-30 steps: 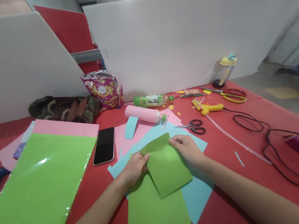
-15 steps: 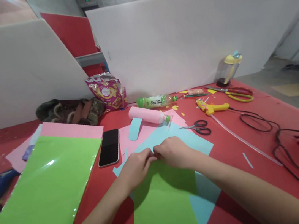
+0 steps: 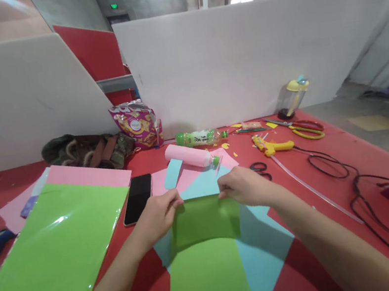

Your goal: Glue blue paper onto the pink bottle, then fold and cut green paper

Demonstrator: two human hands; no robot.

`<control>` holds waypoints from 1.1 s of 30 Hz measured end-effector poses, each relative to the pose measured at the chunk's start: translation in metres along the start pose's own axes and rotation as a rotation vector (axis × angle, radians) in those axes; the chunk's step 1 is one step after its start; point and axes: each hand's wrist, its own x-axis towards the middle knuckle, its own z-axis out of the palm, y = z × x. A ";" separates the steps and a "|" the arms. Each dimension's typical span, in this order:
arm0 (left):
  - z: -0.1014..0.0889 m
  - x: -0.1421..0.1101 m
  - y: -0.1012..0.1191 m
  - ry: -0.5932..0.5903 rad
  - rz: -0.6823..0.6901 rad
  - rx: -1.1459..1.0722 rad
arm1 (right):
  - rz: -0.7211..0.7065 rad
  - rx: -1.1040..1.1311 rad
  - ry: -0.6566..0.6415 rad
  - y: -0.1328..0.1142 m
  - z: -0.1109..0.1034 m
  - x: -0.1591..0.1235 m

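Left hand (image 3: 159, 212) and right hand (image 3: 242, 187), set apart, each pinch a far corner of the green paper (image 3: 207, 258), its far end folded toward the person. The sheet lies on blue paper (image 3: 262, 244) at the near edge of the red worktop (image 3: 333, 166), a phone (image 3: 137, 198) just left.

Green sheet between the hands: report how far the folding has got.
Done: the far end of the green sheet is already turned back over itself. In hand: left hand and right hand pinch its upper corners above the blue paper. Left: the lower part lies flat, unfolded.
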 end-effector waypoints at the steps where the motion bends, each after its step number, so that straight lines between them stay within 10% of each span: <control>1: -0.001 0.001 -0.003 0.019 -0.014 -0.010 | 0.035 -0.012 0.025 0.006 -0.007 -0.002; 6: 0.005 0.005 -0.011 0.054 -0.080 -0.068 | 0.284 -0.100 0.205 0.031 -0.036 -0.014; 9: 0.014 0.004 -0.005 0.007 -0.090 -0.092 | 0.198 -0.003 0.272 0.024 -0.034 -0.016; 18: 0.035 -0.010 0.026 -0.143 -0.021 -0.088 | -0.128 -0.128 -0.057 -0.040 0.019 -0.010; 33: 0.023 -0.011 0.034 -0.056 -0.009 -0.081 | -0.087 -0.161 -0.053 -0.040 0.000 -0.014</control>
